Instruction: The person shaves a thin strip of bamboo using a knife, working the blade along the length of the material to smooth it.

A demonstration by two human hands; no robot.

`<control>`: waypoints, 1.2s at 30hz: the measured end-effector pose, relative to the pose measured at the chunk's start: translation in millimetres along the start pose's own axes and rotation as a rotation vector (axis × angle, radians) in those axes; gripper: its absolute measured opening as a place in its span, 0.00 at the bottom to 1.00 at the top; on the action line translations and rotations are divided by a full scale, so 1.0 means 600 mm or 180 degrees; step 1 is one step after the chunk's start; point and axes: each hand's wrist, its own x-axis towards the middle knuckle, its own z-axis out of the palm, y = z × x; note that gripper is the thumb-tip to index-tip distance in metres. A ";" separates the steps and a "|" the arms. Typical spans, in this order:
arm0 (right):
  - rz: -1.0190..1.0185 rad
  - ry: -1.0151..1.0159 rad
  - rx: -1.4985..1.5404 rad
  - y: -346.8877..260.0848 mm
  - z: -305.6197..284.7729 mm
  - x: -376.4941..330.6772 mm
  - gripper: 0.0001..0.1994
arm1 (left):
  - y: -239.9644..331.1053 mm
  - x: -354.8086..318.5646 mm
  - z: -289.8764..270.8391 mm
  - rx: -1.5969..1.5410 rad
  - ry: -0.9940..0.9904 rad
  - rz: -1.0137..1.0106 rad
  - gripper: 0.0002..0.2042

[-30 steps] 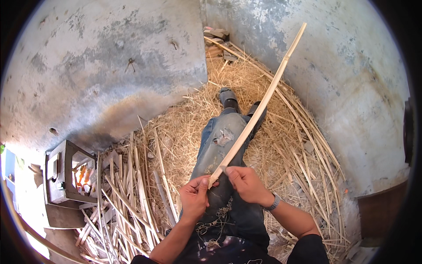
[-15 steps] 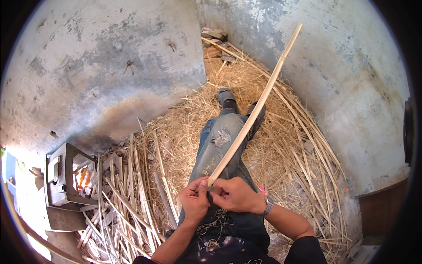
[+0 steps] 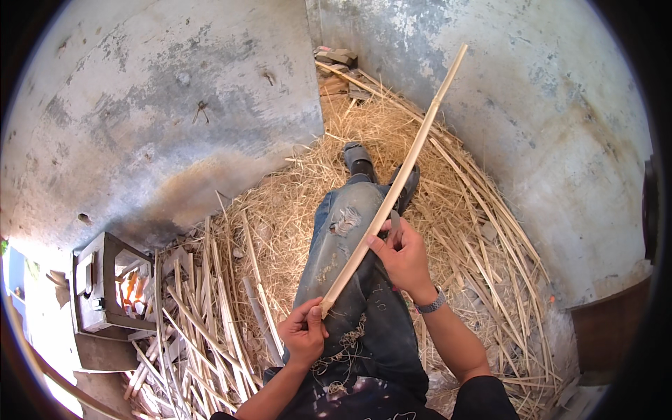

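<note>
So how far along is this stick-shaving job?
Done: pale shavings cover the floor. In hand: a long pale stick, its near end pinched by the left hand, the right hand working along it. Left: rough strips piled beside the leg.

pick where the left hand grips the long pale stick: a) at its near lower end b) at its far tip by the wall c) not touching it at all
a: the left hand pinches the near lower end of the stick, while the right hand holds it farther up, above the jeans-clad leg.
</note>
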 end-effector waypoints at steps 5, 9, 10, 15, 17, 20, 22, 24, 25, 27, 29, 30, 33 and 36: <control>-0.0186 0.0189 0.0353 0.000 0.019 -0.010 0.11 | 0.067 0.016 0.007 -0.0075 -0.0474 -0.0759 0.11; -0.0255 0.0323 0.0242 -0.003 0.026 -0.020 0.10 | 0.093 0.027 0.018 0.1342 -0.0963 -0.0306 0.11; -0.0280 0.0317 0.0176 -0.004 0.027 -0.022 0.11 | 0.085 0.029 0.020 0.1631 -0.1044 -0.0286 0.11; -0.0230 0.0308 -0.0251 0.011 0.004 -0.005 0.13 | 0.083 0.028 0.015 0.1904 -0.1101 -0.0366 0.13; -0.0236 0.0380 -0.0267 0.013 -0.001 0.004 0.14 | 0.069 0.017 -0.002 0.1806 -0.0971 -0.0184 0.13; -0.0280 0.0344 -0.0318 0.005 -0.009 0.006 0.14 | 0.059 0.007 -0.025 0.1696 -0.0877 -0.0205 0.13; -0.0275 0.0257 -0.0420 -0.001 -0.010 0.002 0.15 | 0.052 0.003 -0.031 0.1621 -0.0843 -0.0266 0.13; -0.0252 0.0117 -0.0480 -0.023 -0.006 -0.012 0.14 | 0.049 0.003 -0.035 0.1549 -0.0793 -0.0326 0.13; -0.0224 0.0003 -0.0563 -0.031 -0.005 -0.021 0.14 | 0.049 0.002 -0.034 0.1541 -0.0770 -0.0279 0.13; -0.0202 -0.0038 -0.0446 -0.027 0.001 -0.037 0.14 | 0.050 0.002 -0.030 0.1527 -0.0748 -0.0230 0.12; -0.0184 -0.0086 -0.0323 -0.021 0.002 -0.039 0.14 | 0.055 0.005 -0.023 0.1367 -0.0692 -0.0278 0.13; -0.0415 -0.0135 -0.0727 -0.018 -0.005 -0.036 0.13 | 0.061 0.012 -0.019 0.1365 -0.0687 -0.0275 0.13; -0.0612 -0.0128 -0.1132 0.005 -0.023 -0.020 0.11 | 0.075 0.041 -0.001 0.1295 -0.0751 -0.0241 0.13; -0.0493 0.0032 -0.0924 -0.017 -0.022 0.001 0.11 | 0.069 0.062 0.009 0.1433 -0.0760 -0.0073 0.14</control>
